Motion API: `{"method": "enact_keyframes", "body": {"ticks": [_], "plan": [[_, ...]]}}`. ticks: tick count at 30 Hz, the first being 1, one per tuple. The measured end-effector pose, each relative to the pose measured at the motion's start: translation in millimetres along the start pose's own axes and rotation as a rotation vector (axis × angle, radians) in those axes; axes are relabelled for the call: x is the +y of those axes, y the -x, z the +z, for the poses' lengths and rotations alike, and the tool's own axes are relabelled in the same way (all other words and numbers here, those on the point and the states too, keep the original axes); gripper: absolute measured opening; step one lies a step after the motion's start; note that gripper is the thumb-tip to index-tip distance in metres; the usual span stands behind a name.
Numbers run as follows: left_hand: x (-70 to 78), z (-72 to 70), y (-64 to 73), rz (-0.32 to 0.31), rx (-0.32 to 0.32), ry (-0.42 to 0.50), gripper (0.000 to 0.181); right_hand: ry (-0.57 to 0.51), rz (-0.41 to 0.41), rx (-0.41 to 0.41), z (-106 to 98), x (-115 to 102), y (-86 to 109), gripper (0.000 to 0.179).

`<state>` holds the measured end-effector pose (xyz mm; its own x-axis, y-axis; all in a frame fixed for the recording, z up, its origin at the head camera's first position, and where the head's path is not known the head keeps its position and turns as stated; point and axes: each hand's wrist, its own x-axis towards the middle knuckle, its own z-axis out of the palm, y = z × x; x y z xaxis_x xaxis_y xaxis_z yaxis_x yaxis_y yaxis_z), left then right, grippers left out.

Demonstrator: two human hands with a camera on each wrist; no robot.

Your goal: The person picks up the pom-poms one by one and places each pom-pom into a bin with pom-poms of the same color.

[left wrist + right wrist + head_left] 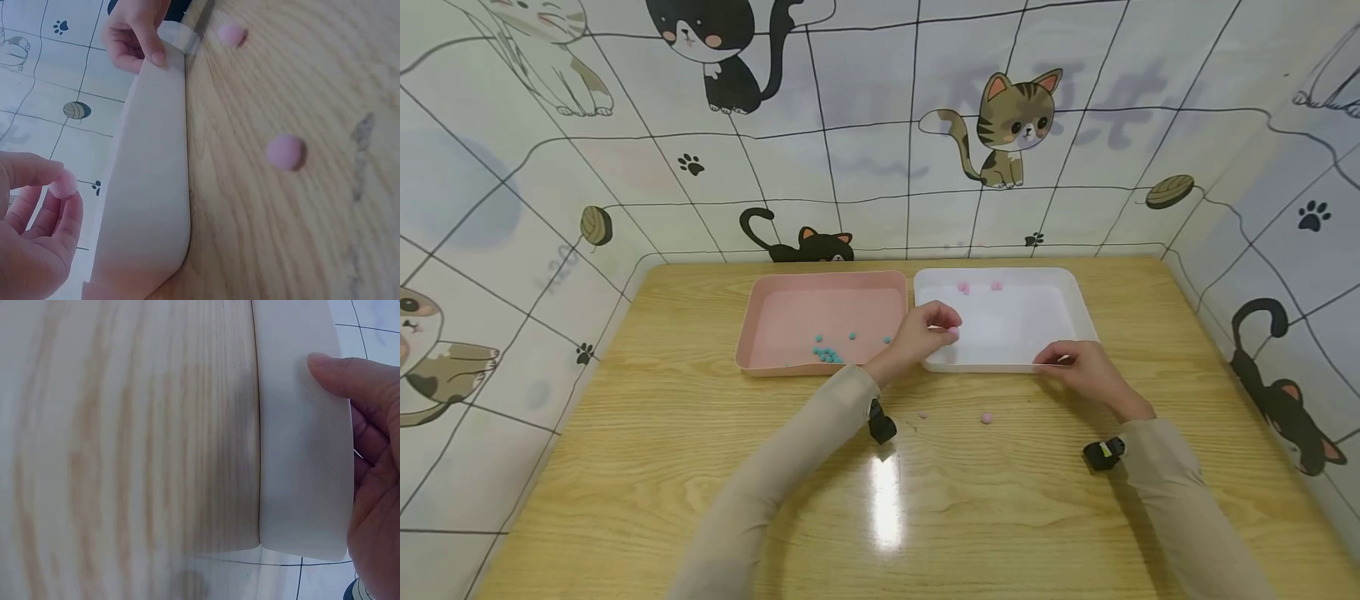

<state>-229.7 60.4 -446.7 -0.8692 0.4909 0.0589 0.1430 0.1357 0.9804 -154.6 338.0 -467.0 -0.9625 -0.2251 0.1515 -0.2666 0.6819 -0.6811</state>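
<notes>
My left hand [917, 337] pinches a small pink ball [64, 185] between thumb and fingertips, held over the left front part of the white tray [1015, 321]. With its thumb on the outer front wall and fingers curled over the rim, my right hand [1084, 367] grips that tray near its right front corner. Several pink balls [963, 287] lie inside the white tray along its far side. On the wooden table in front of it rest two more, a larger pink ball [987, 418] and a smaller pink ball [923, 415].
Left of the white tray, almost against it, stands a pink tray [820, 287] with several teal balls [827, 355] inside, mostly near its front edge. The wooden table [1000, 517] meets walls covered in a cat-print sheet [865, 167] at the back and sides.
</notes>
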Motion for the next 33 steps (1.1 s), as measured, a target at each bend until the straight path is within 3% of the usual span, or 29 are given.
{"method": "enact_keyframes", "body": {"ticks": [8,17,18,33], "plan": [[1.6,3.4,-22.8,0.033,0.027,-0.032,0.011,0.011,0.031,-0.009,0,0,-0.3,0.008],[6.6,9.3,-42.6,0.007,0.068,-0.074,0.01,0.0,0.013,-0.001,0,-1,-0.1,0.009],[5.0,10.4,-44.5,0.03,0.072,-0.072,0.009,-0.002,0.015,-0.002,-1,-1,0.1,0.009],[11.6,17.1,-46.1,0.015,0.106,-0.11,0.014,-0.015,0.014,-0.005,0,2,-0.9,0.007]]}}
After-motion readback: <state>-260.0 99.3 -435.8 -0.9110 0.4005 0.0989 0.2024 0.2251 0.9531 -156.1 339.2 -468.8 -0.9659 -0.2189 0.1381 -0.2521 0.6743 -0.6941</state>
